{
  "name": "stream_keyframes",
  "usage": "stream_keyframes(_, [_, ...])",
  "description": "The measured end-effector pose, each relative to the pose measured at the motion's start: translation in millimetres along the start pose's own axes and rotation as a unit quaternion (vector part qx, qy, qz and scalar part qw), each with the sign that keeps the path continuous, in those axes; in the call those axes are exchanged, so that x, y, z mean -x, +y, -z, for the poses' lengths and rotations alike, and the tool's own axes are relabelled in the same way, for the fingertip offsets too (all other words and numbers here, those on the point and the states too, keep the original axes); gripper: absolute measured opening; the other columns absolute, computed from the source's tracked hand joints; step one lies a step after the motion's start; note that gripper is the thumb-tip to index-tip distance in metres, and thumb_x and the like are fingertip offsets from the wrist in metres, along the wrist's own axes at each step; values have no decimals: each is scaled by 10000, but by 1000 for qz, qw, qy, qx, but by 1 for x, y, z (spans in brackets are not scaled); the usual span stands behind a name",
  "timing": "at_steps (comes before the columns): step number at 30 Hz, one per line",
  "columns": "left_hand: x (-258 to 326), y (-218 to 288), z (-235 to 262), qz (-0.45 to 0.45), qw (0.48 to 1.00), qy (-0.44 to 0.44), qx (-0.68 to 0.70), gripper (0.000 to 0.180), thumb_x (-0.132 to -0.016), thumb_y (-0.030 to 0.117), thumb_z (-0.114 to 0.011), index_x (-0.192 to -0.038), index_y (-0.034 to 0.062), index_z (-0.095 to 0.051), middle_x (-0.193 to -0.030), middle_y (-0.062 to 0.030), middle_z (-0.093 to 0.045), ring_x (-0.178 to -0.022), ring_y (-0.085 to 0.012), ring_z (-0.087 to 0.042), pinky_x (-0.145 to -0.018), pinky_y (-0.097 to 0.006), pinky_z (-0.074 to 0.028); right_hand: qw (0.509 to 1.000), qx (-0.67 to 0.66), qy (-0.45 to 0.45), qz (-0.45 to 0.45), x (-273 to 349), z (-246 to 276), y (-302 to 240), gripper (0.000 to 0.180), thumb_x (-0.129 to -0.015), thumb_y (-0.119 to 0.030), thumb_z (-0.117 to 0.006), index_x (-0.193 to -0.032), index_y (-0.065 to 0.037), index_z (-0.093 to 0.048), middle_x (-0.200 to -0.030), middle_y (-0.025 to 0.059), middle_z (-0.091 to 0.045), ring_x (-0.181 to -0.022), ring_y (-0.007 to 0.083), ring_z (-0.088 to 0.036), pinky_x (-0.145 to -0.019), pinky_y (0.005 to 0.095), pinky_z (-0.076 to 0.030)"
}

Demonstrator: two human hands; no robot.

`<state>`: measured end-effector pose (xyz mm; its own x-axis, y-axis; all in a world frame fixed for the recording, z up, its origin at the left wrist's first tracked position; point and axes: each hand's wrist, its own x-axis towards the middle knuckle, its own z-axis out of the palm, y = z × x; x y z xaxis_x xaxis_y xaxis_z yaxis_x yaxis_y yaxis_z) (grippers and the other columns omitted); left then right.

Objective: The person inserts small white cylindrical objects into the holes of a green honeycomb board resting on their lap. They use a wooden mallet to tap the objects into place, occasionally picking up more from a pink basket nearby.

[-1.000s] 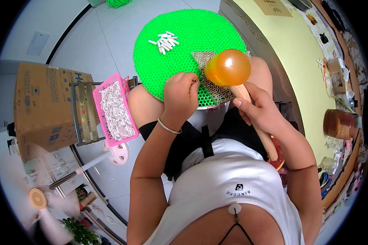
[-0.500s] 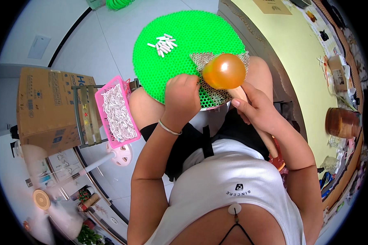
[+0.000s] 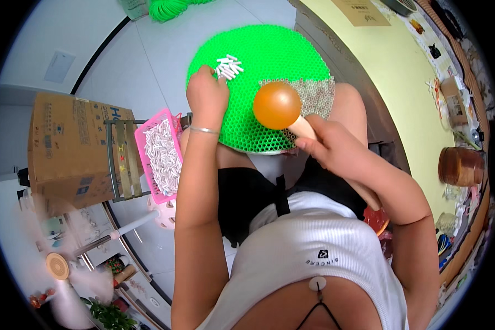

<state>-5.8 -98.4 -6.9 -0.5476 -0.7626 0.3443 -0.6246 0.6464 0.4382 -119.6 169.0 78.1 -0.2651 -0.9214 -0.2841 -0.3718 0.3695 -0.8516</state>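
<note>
1. The right hand (image 3: 325, 142), right of centre, grips a wooden-handled mallet with a rounded orange head (image 3: 278, 105), held over the bright green, round honeycomb disc (image 3: 258, 44).
2. The left hand (image 3: 208, 96), upper left of centre, curls beside a loose pile of small white cylinders (image 3: 231, 67) on the disc — whether it pinches one, I cannot tell.
3. Apparently the step is picking from that pile — the next move probably calls for lifting a single cylinder, mallet kept clear.
</note>
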Motion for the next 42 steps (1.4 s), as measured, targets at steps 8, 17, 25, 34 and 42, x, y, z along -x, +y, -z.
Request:
stream_keyframes(8, [9,-7,2,-12,1000,-5,24,181,-823,91,-640,-953,-8,-717,-907,-230,-699,-820,-387,-670,-738,-450,-525,976,-197,24,-92,26,2,19,259,-1023,-217,-570,-1113,22,-527,-695,33,-541,-497,95,-500,-462,261,-411])
stream_keyframes(17, [3,-5,1,-7,1000,5,6,226,-797,136,-755,-966,-12,-727,-836,-179,-695,-781,-338,-670,-751,-426,-521,970,-230,15,-81,23,5,30,262,-1038,-210,-539,-1178,8,-507,-694,10,-517,-488,83,-477,-454,248,-405])
stream_keyframes(25, [53,42,37,35,960,-88,265,125,-778,22,-752,-896,-3,-717,-804,-137,-698,-743,-243,-671,-665,-329,-518,968,-240,22,-65,24,3,40,279,-1040,-236,-537,-1172,5,-494,-697,16,-522,-490,89,-479,-462,252,-409])
stream_keyframes(34, [93,63,27,-183,959,-78,200,98,-789,36,-762,-876,32,-718,-820,-123,-690,-755,-282,-664,-666,-360,-525,966,-252,15,-53,24,2,42,284,-1038,-243,-545,-1162,6,-489,-673,14,-516,-485,89,-479,-466,252,-408])
stream_keyframes(42, [93,65,26,-210,958,-74,180,105,-787,10,-745,-881,22,-699,-830,-140,-683,-764,-309,-663,-666,-376,-525,968,-244,17,-51,24,2,42,279,-1038,-238,-541,-1162,5,-485,-666,19,-516,-484,92,-483,-467,255,-410])
